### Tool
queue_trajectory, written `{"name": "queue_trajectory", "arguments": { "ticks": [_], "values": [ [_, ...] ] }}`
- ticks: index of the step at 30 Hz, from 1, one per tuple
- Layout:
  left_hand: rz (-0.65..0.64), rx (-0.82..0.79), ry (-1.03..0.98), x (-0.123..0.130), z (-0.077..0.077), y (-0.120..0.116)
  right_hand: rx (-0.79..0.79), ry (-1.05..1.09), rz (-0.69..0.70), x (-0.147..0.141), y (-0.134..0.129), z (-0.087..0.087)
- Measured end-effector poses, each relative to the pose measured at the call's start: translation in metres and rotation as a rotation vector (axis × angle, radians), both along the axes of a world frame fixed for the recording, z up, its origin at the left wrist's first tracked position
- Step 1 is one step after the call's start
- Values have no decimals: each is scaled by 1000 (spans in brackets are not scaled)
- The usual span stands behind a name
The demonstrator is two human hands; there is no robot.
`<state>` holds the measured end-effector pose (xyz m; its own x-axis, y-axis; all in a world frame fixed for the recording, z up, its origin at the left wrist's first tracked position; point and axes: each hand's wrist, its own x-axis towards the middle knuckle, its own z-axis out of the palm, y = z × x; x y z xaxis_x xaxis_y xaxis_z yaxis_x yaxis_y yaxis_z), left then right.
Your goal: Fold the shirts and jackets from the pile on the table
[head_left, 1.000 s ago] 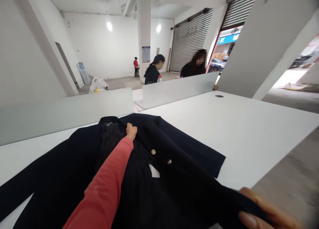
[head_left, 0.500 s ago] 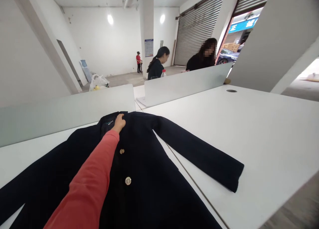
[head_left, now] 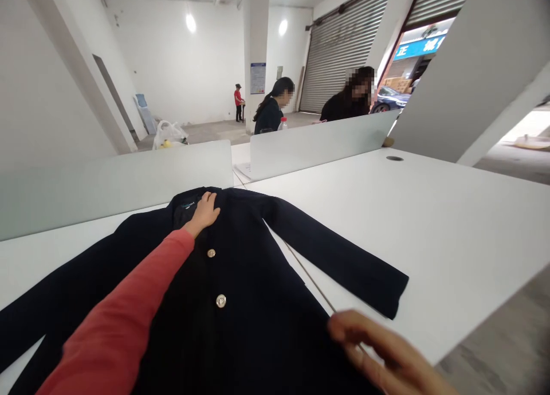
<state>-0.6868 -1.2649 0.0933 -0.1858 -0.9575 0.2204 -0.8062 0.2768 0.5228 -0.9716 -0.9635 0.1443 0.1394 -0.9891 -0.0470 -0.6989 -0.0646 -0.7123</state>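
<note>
A dark navy jacket (head_left: 258,269) with gold-coloured buttons lies front up across the white table (head_left: 451,223), its sleeves spread to both sides. My left hand (head_left: 205,212), at the end of a red sleeve, rests on the collar and lapel beside the neck opening, fingers apart and pointing away from me. At the lower right, my right hand (head_left: 382,349) is over the jacket's side edge, below the cuff of the right-side sleeve. It is blurred, with thumb and fingers apart and nothing visible between them.
Low frosted dividers (head_left: 318,143) stand along the table's far edge. Two people sit beyond them, near a bottle with a red cap (head_left: 283,123). A person in red (head_left: 238,102) stands farther back. A white plastic bag (head_left: 169,134) is behind the left divider.
My right hand has come into view at the lower right. My left hand's fingers have spread on the collar. The view has shifted slightly.
</note>
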Motion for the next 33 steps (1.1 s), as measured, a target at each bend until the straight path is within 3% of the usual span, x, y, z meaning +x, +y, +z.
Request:
{"name": "queue_trajectory", "arguments": {
  "ticks": [2,3,6,9,18,22,24,29,33],
  "values": [
    [-152,-35,-39,0,1,45,-60,23,-261,-15,-2,-5],
    [-231,-43,-64,0,-1,69,-48,31,-308,-18,-2,-10],
    [-401,-13,-194,1,-14,134,39,1,-245,-12,0,-26],
    [-395,94,-291,3,-29,168,113,-90,-206,5,2,-32],
    [-366,117,-278,7,-39,173,329,-392,-297,43,4,-21],
    [-386,95,-271,11,-42,175,188,-408,-334,38,1,-11],
    [-403,89,-269,13,-43,176,125,-258,-339,28,0,-8],
    [-449,115,-264,16,-39,180,164,489,-164,4,-4,-12],
    [-444,106,-250,34,-23,188,73,741,-229,1,3,2]
  ]
}}
